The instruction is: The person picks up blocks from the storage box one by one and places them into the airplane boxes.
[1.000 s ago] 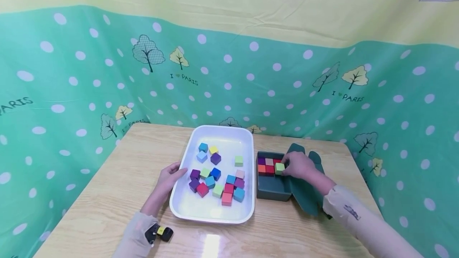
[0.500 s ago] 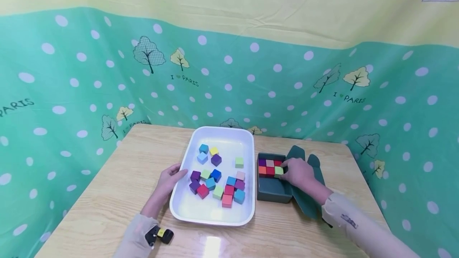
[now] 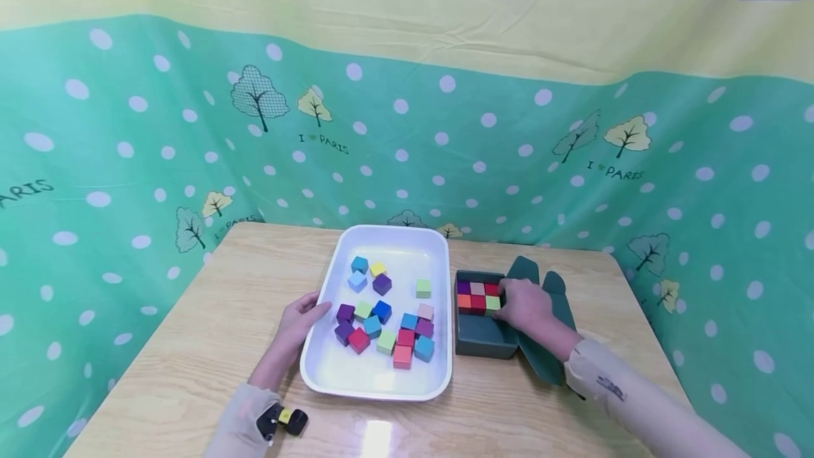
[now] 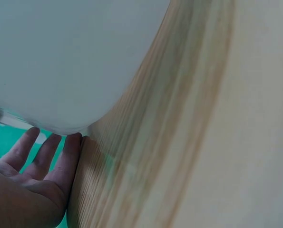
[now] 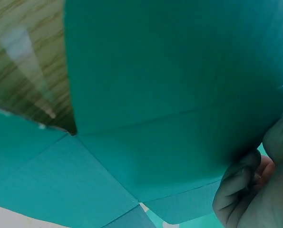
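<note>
My left hand (image 3: 297, 324) holds the left rim of the white tray (image 3: 375, 382), thumb over the edge. In the left wrist view its fingers (image 4: 65, 164) touch the tray's outer wall. Several coloured cubes lie loose in the tray, among them a yellow cube (image 3: 378, 269) and a coral cube (image 3: 402, 357). My right hand (image 3: 526, 306) reaches into the dark green box (image 3: 486, 346) and pinches a light green cube (image 3: 492, 303) at the right end of the second row. The right wrist view shows curled fingers (image 5: 231, 187); the cube is hidden there by the box.
The box's opened lid (image 3: 540, 359) leans out to the right, under my right forearm. Tray and box stand side by side on a wooden table (image 3: 191, 345). A polka-dot curtain (image 3: 407, 133) hangs behind the table.
The light green cube has gone down from a tilted position into line beside the red cube in the box. My right hand has moved slightly left with it. The left hand stays on the tray.
</note>
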A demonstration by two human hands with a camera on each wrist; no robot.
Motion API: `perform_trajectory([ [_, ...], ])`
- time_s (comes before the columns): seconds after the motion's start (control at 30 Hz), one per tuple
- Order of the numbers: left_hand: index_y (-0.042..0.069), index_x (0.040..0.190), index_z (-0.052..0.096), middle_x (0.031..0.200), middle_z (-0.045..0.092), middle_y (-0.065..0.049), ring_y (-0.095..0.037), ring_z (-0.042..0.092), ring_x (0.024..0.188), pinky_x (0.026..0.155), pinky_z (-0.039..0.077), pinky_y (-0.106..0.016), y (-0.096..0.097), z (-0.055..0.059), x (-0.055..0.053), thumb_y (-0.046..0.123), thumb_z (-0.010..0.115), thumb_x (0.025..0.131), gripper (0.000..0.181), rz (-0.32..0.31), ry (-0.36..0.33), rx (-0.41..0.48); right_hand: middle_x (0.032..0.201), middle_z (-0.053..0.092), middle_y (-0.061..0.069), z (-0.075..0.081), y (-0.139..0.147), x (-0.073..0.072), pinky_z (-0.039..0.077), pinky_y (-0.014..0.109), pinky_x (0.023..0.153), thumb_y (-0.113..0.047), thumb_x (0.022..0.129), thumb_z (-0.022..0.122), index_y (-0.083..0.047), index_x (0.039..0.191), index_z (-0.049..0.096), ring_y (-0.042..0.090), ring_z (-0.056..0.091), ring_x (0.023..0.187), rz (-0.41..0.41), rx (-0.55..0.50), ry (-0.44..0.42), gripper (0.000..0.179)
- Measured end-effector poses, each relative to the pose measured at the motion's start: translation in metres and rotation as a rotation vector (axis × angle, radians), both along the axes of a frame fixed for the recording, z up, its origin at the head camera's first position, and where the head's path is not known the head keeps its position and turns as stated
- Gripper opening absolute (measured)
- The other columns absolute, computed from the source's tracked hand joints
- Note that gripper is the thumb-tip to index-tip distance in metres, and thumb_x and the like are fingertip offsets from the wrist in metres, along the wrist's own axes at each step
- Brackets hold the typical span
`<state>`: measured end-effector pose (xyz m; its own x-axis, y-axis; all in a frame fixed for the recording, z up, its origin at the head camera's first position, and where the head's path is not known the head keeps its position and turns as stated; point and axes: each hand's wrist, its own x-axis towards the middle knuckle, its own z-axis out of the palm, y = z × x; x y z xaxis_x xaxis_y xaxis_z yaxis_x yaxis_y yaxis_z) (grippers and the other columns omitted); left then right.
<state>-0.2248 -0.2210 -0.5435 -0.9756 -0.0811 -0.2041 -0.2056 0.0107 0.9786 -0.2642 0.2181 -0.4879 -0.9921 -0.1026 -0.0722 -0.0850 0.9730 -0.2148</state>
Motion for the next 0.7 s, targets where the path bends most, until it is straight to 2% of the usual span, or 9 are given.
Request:
perform_trajectory([
  [0.13,-0.003,0.137,0.048,0.131,0.054,-0.026,-0.031,0.059,0.111,0.087,0.056,-0.032,-0.004,-0.005,-0.003,0.025,0.07,0.091,0.059,-0.001,0.011,0.0,0.081,0.065,0.004,0.017,-0.009,0.002,0.047,0.032,0.047,-0.035,0.069,0.089,-0.009,0.101,0.069,0.019,0.053,0.062,0.024,0.007,-0.019,0.045],
  [0.23,-0.004,0.138,0.047,0.131,0.054,-0.026,-0.03,0.06,0.11,0.087,0.056,-0.032,-0.004,-0.004,-0.002,0.025,0.07,0.091,0.06,-0.008,0.012,-0.001,0.078,0.064,0.003,0.048,-0.03,0.006,0.048,0.031,0.048,-0.034,0.076,0.083,-0.009,0.102,0.07,0.018,0.054,0.059,0.053,-0.03,-0.022,0.038],
  [0.3,-0.003,0.137,0.047,0.13,0.054,-0.026,-0.03,0.06,0.109,0.086,0.056,-0.032,-0.003,-0.005,-0.002,0.025,0.071,0.09,0.06,-0.01,0.01,-0.007,0.076,0.064,0.002,0.072,-0.05,0.007,0.049,0.029,0.047,-0.031,0.08,0.08,-0.009,0.102,0.071,0.017,0.055,0.057,0.091,-0.06,0.006,0.033],
  [0.37,-0.003,0.137,0.048,0.129,0.055,-0.025,-0.03,0.061,0.108,0.085,0.056,-0.032,-0.004,-0.005,-0.002,0.026,0.071,0.09,0.06,-0.002,0.018,-0.014,0.079,0.064,0.001,0.094,-0.078,0.003,0.05,0.027,0.048,-0.031,0.082,0.079,-0.011,0.104,0.071,0.016,0.056,0.059,0.133,-0.086,0.02,0.031],
  [0.43,-0.003,0.136,0.049,0.127,0.056,-0.025,-0.03,0.061,0.107,0.084,0.057,-0.033,-0.005,-0.005,-0.002,0.025,0.071,0.09,0.058,0.001,0.026,-0.014,0.084,0.066,0.0,0.107,-0.105,-0.005,0.05,0.025,0.051,-0.033,0.081,0.078,-0.013,0.104,0.072,0.015,0.057,0.064,0.185,-0.091,0.04,0.031],
  [0.5,-0.003,0.136,0.05,0.125,0.057,-0.025,-0.03,0.062,0.105,0.083,0.057,-0.034,-0.005,-0.005,-0.002,0.024,0.071,0.09,0.057,0.0,0.033,-0.013,0.089,0.067,0.0,0.113,-0.13,-0.015,0.051,0.025,0.055,-0.034,0.082,0.078,-0.014,0.104,0.072,0.015,0.058,0.069,0.229,-0.104,0.033,0.031],
  [0.57,-0.004,0.134,0.051,0.123,0.058,-0.025,-0.03,0.063,0.103,0.082,0.058,-0.034,-0.005,-0.006,-0.002,0.023,0.071,0.09,0.056,0.003,0.044,-0.014,0.095,0.067,0.0,0.113,-0.154,-0.026,0.052,0.026,0.059,-0.035,0.082,0.078,-0.014,0.103,0.072,0.015,0.058,0.074,0.257,-0.13,0.015,0.03],
  [0.7,-0.005,0.133,0.052,0.121,0.06,-0.025,-0.029,0.064,0.1,0.081,0.058,-0.034,-0.004,-0.007,-0.001,0.021,0.072,0.089,0.056,0.015,0.056,-0.022,0.099,0.067,0.001,0.099,-0.197,-0.048,0.052,0.029,0.063,-0.034,0.083,0.077,-0.013,0.104,0.071,0.015,0.059,0.077,0.276,-0.182,-0.032,0.03],
])
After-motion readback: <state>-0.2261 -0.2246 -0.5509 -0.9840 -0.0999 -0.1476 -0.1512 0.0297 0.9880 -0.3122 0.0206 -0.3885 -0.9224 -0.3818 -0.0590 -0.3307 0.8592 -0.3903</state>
